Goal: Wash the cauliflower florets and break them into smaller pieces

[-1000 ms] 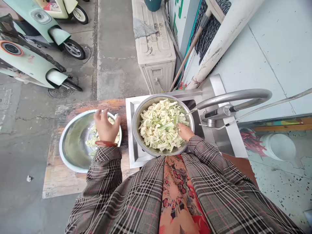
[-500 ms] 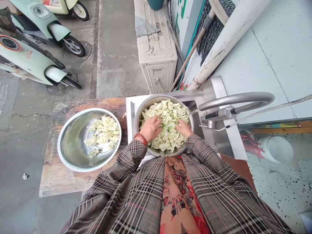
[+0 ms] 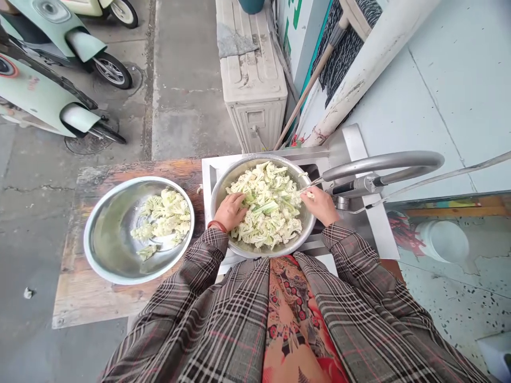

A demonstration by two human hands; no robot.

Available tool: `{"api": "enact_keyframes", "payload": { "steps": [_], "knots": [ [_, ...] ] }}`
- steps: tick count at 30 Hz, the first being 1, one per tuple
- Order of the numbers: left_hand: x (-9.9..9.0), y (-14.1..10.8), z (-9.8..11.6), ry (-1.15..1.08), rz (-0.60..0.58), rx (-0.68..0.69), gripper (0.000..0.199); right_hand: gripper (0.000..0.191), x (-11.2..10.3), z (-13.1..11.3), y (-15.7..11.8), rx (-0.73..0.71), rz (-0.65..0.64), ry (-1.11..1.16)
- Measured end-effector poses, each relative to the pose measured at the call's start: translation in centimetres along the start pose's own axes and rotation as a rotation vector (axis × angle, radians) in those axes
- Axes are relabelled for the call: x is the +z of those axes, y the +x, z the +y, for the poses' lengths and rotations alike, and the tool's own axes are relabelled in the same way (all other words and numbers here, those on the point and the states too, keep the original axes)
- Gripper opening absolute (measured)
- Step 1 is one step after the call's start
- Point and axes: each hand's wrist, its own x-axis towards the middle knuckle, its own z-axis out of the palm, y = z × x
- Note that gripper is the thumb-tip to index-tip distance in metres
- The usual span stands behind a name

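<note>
A large steel basin [image 3: 215,198] in the sink is heaped with cut cauliflower [image 3: 268,205] in water. My left hand [image 3: 230,211], with a red bracelet at its wrist, lies at the heap's left side, its fingers stretched over the florets. At the basin's right rim, my right hand [image 3: 321,205] is closed, and a small pale cauliflower piece [image 3: 310,195] shows at its fingertips. Water from the curved faucet [image 3: 383,159] runs in just beside that hand. Some of the fingers are hidden by the hands and the florets.
On the wooden board [image 3: 99,306] to the left stands a second steel basin [image 3: 90,234] with some cauliflower florets [image 3: 165,215]. The steel sink [image 3: 353,141] surrounds the working basin. Beyond are an outdoor air-conditioner unit [image 3: 255,80], a white pipe [image 3: 367,74] and parked scooters [image 3: 43,101].
My hands have moved apart from the middle of the heap, left hand leftward and right hand to the right rim. The right fingers have closed. More cauliflower shows between them.
</note>
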Motion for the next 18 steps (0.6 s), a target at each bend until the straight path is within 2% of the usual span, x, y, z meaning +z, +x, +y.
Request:
{"api": "enact_keyframes", "payload": {
  "steps": [2,6,8,10,14,16,18],
  "knots": [
    [-0.1,-0.5,-0.2,0.021,0.001,0.000,0.041,0.030,0.8,-1.0,0.8,-0.056,-0.108,-0.185],
    [-0.4,-1.8,-0.7,0.055,0.023,-0.037,0.042,0.066,3.3,-3.3,2.4,-0.063,-0.318,-0.371],
    [-0.6,-2.2,-0.9,0.057,0.051,-0.067,0.044,0.076,4.2,-3.9,3.0,-0.018,-0.367,-0.395],
    [-0.6,-2.4,-1.0,0.058,0.065,-0.091,0.046,0.076,4.6,-4.0,3.3,0.004,-0.368,-0.369],
    [-0.5,-2.2,-0.4,0.036,0.091,-0.149,0.046,0.053,3.6,-3.1,2.4,-0.022,-0.243,-0.076],
    [-0.7,-1.7,0.7,0.001,0.146,-0.190,0.046,0.045,2.7,-2.4,1.3,0.031,-0.194,0.201],
    [-0.9,-0.7,2.4,-0.068,0.203,-0.216,0.045,0.047,2.0,-2.0,0.1,0.105,-0.202,0.524]
  ]
}}
